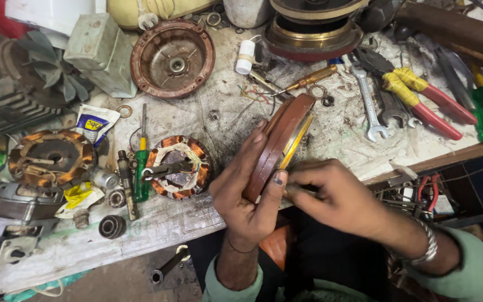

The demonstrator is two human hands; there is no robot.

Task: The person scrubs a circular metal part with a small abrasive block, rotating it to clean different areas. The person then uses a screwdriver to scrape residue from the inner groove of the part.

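My left hand grips a round reddish-brown motor cover, held on edge over the bench's front edge, thumb across its rim. A yellow band shows inside the cover. My right hand is closed around a thin tool whose tip meets the cover's lower rim by my left thumb; most of the tool is hidden in the fingers. A copper-wound stator lies on the bench just left of my left hand.
The worn workbench carries a rusty round housing, another stator, a green screwdriver, bearings, a spanner, red and yellow pliers and a wooden-handled screwdriver. Motor parts crowd the back.
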